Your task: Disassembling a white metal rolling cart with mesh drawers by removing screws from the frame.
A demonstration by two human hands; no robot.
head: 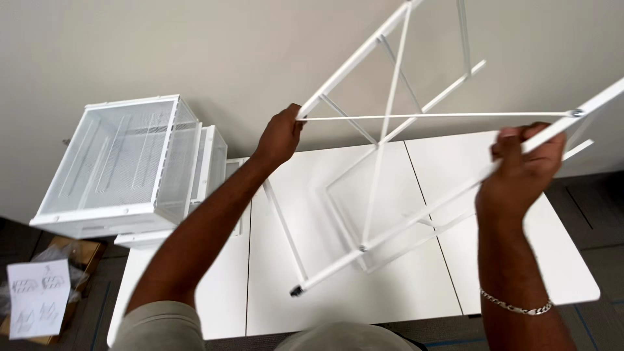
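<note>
I hold the white metal frame (383, 169) up over the tabletop (416, 292), left hand (281, 136) and right hand (520, 172) each clenched on a side rail, apparently turning it, which calls for steady grips, clear of the mesh drawers (123, 162).

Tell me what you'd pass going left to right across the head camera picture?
Instruction sheet → stack of white mesh drawers → left hand gripping the white metal frame → crossed frame rods → right hand on another frame bar.
</note>
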